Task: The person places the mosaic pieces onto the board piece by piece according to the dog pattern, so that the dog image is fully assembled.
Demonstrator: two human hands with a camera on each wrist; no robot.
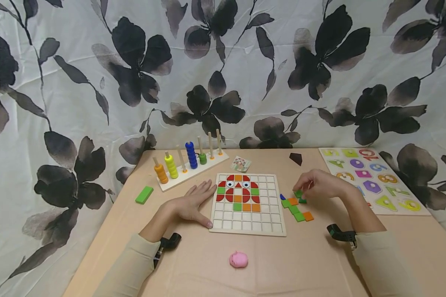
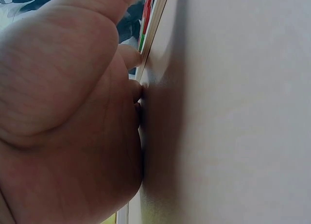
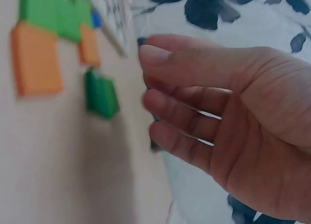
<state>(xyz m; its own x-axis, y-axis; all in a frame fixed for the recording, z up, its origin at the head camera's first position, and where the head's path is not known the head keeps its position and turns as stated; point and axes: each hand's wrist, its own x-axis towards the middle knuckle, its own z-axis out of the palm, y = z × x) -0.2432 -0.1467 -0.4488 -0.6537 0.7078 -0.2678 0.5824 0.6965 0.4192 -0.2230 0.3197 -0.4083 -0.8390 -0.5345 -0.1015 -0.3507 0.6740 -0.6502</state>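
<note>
Green tiles (image 1: 294, 209) lie just right of wooden board (image 1: 269, 226); we see cluster slant from near board edge toward near right. Right hand (image 1: 321, 184), nearer than left, hovers at cluster's far right side, fingers part-curled; any grip, we cannot tell. Left hand (image 1: 193, 203), fingers extended, holds nothing, touches board's left edge.

Numbers on your right | Board (image 1: 375, 175) on the table (image 1: 193, 268): you read an orange 8 (image 1: 388, 178), a red 10 (image 1: 368, 154) | Other figures unclear
</note>
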